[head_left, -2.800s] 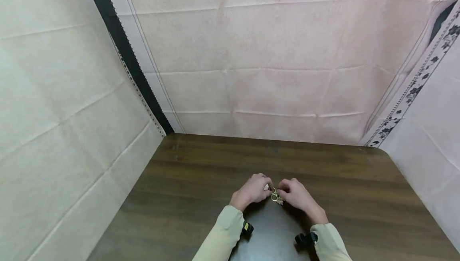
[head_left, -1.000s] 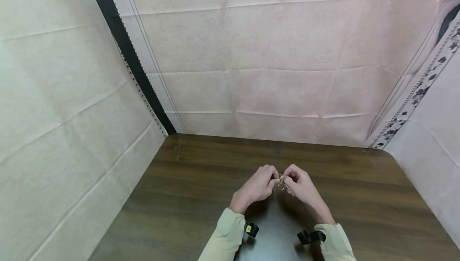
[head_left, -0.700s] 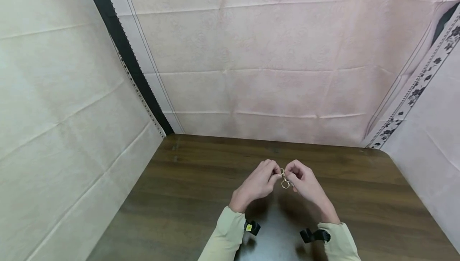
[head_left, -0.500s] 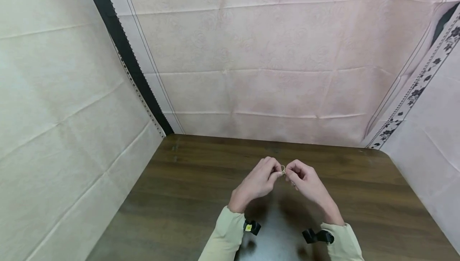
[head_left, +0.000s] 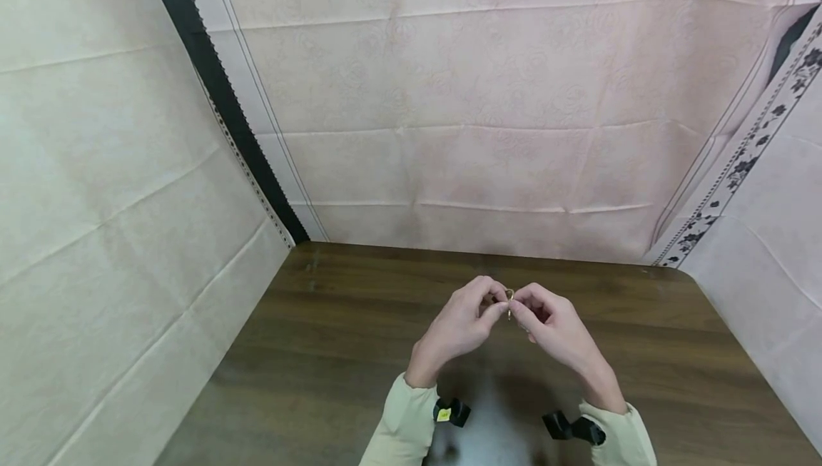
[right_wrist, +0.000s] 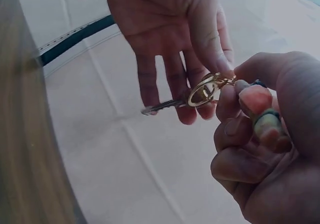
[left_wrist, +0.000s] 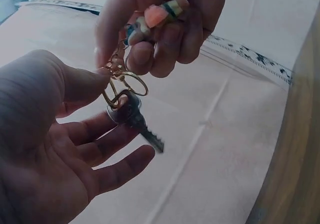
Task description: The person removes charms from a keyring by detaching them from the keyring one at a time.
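Note:
Above the table, both hands meet at a gold keychain (head_left: 510, 295). My left hand (head_left: 459, 320) pinches its metalwork between thumb and index finger, the other fingers spread loosely below. A silver key (left_wrist: 129, 111) hangs from a gold clasp loop beside the left fingers, and a round gold ring (left_wrist: 136, 83) dangles next to it. My right hand (head_left: 557, 323) pinches the chain end by the left fingertips. Against its curled fingers lies a small coloured charm (right_wrist: 256, 99), pink and pale green with a dark band. Fingertips hide part of the clasp.
The brown wood-grain table (head_left: 359, 352) spreads beneath the hands. Pale creased cloth (head_left: 481, 95) hangs behind it and at both sides. Each wrist carries a black camera mount (head_left: 452, 412) beside a light green sleeve (head_left: 404, 419).
Both hands have risen and moved forward from low over the table, bringing the keychain along. Its round ring, hanging visibly between the hands earlier, is now mostly hidden in the head view.

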`<act>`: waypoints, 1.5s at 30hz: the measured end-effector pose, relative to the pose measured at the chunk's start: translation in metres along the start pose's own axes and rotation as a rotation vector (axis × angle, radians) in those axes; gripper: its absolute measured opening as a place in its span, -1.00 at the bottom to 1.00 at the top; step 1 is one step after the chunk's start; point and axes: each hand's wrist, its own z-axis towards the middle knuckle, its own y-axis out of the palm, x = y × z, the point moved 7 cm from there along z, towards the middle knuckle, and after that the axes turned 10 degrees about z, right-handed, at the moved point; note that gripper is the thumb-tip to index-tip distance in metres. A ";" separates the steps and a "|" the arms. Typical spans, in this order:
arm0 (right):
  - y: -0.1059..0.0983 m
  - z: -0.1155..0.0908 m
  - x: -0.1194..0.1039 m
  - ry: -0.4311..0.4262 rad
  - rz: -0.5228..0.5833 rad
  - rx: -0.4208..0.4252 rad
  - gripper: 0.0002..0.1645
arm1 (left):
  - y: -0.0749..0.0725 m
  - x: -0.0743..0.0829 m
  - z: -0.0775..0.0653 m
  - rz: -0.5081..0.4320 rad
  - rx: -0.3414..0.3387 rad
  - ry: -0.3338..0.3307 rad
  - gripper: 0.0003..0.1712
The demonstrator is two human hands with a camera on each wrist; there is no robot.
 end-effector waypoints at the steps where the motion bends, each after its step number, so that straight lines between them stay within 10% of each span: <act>1: -0.001 0.000 -0.003 -0.011 -0.013 0.008 -0.96 | -0.001 0.002 0.000 -0.015 0.001 0.003 -0.95; 24: 0.000 -0.004 -0.056 -0.339 -0.198 0.130 -0.69 | -0.020 0.025 -0.008 -0.123 -0.012 0.012 -0.84; 45: 0.006 -0.009 -0.064 -0.324 -0.178 0.068 -0.70 | -0.030 0.038 -0.012 -0.070 0.049 0.074 -0.92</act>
